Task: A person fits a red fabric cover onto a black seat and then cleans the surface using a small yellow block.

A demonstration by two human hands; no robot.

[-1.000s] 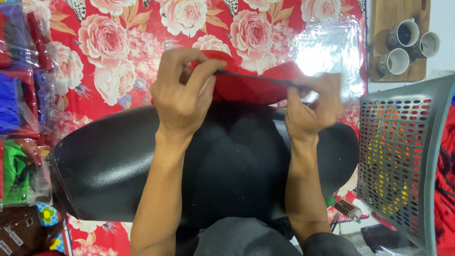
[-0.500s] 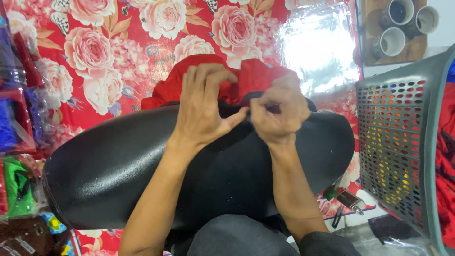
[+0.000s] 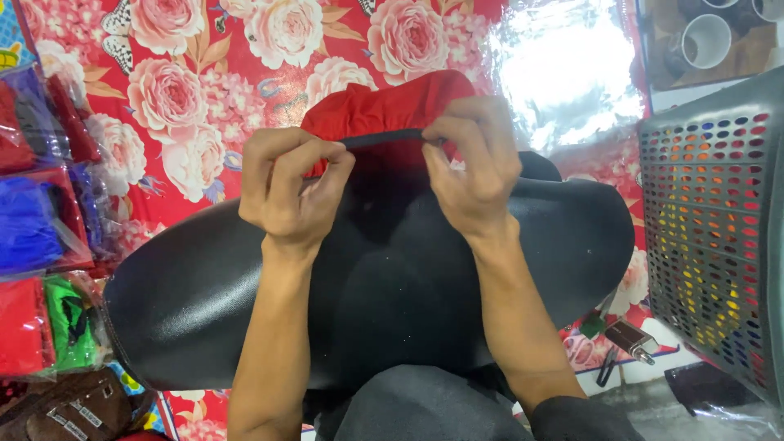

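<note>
Here, bunched red cloth (image 3: pixel 384 106) with black band (image 3: pixel 382 138), between 2 hands.

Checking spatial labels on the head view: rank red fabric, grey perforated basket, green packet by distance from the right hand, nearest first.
Measured from the right hand:
1. Red fabric: at its fingertips, pinched along the black edge, upper centre.
2. Grey perforated basket: off to the right, at the frame edge.
3. Green packet: far lower left, beyond the left hand.
</note>
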